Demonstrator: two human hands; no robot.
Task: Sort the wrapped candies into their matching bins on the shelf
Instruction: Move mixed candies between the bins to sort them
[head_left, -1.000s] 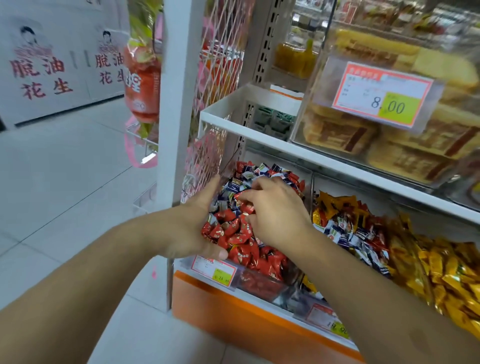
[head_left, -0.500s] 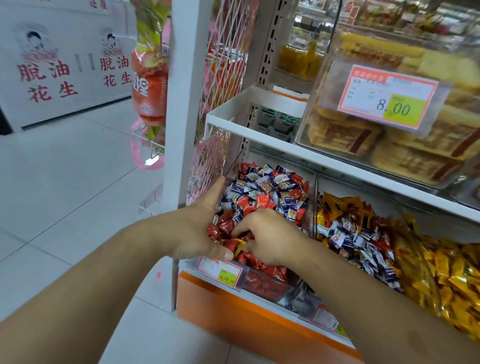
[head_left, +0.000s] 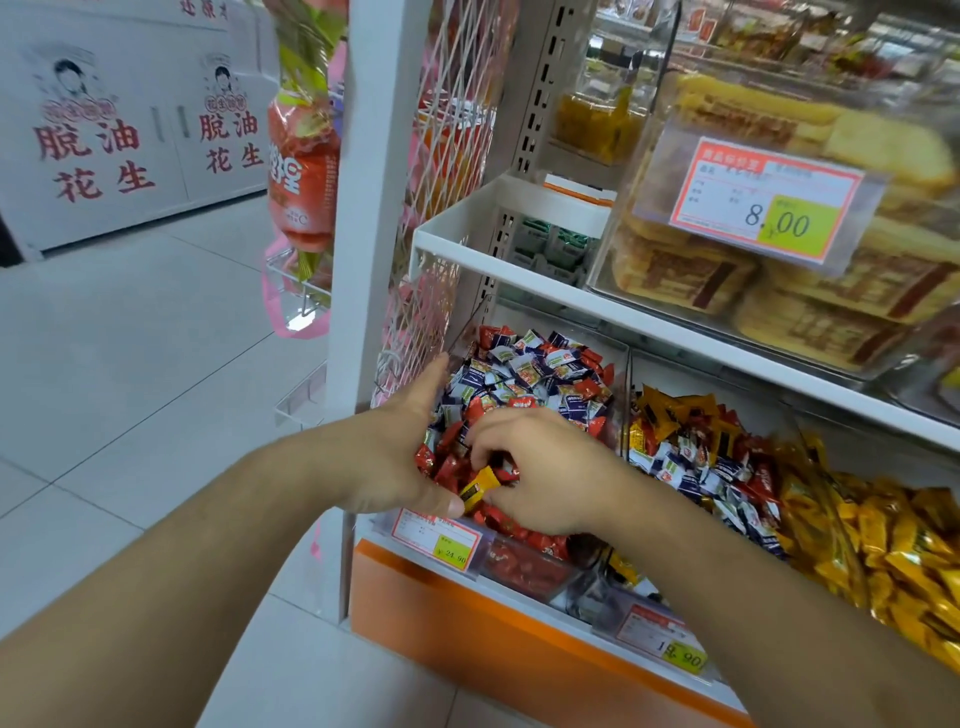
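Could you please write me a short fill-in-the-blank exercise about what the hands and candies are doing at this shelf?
1. The right hand pinches a single ____ wrapped candy over the leftmost bin.
2. The left hand rests at that bin's ____ edge, fingers straight.
3. The leftmost bin holds mostly red and ____ candies.
4. The price tag on the upper shelf reads ____.

Missing words: yellow; left; blue; 8.00

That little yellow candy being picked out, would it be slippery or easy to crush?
The yellow candy is small, so probably light. Its glossy wrapper looks slick, so it might slip. The right hand pinches it without visible denting, so it seems fairly firm.
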